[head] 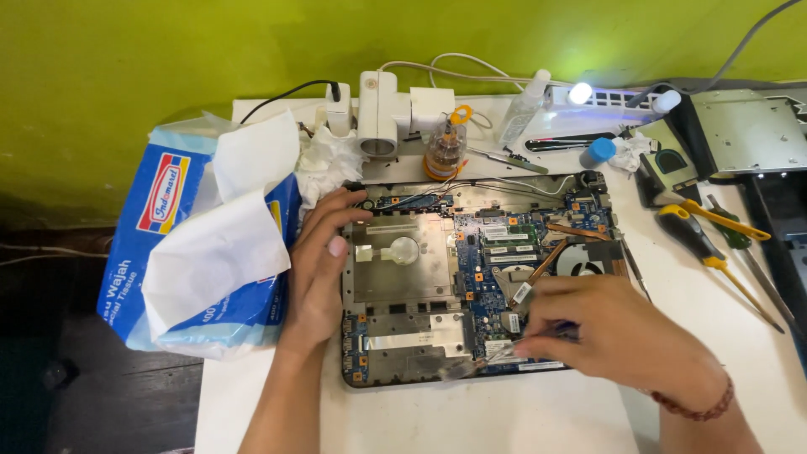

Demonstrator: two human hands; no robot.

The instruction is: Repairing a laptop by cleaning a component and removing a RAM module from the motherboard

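Nearest on the white tabletop (471,416): right hand (618,332), grip pinched on a thin tool (504,353) at the opened laptop base (403,277), lower board edge. Left hand (318,261) flat, released, steadying its left side. Beyond: tissue pack (197,244), yellow-handled screwdrivers (702,240).

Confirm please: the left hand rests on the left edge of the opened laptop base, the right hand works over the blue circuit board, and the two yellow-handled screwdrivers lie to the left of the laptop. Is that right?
Not quite. In the head view the two yellow-handled screwdrivers lie to the right of the opened laptop base, not the left. The rest holds: the left hand rests on its left edge and the right hand works over the blue circuit board.
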